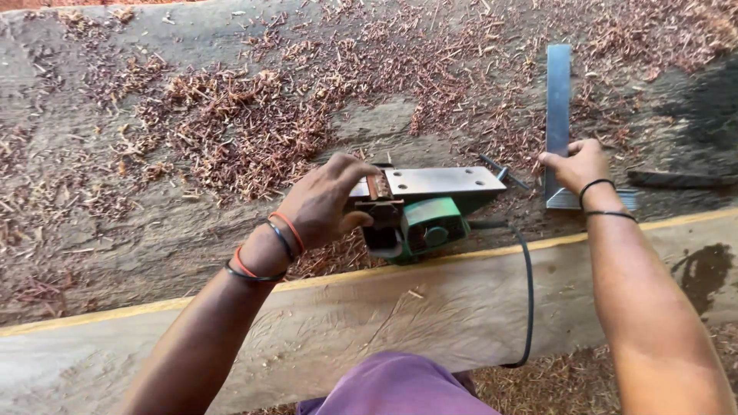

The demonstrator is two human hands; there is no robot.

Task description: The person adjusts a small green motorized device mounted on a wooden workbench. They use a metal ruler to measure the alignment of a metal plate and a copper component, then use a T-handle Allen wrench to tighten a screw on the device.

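Spanning the whole view from left to right, a heavy timber beam [461, 307] lies nearest the person, its pale sawn face bordered by a yellowish upper edge. Beyond it stretches a grey ground surface [100, 177] strewn with reddish wood shavings [246, 131], thickest in the middle and toward the top right. A dark wet stain [703, 273] marks the beam at the right.

On its side, just past the beam's upper edge, lies an electric hand planer [427, 204], its flat metal sole plate turned upward and its green motor housing facing the beam. Its black power cord [528, 300] runs from the housing down across the beam's face.

To the right, a steel try square [558, 100] lies flat on the ground, its long blade pointing away from the person.

The left hand [323, 201] curls over the planer's near left end, fingers bent around the sole plate's edge, gripping it. Orange and black bands circle that wrist. The right hand [578, 163] rests on the try square near its corner, fingers folded down and pressing the blade; whether they wrap it cannot be told. Thin black bands sit on that wrist.
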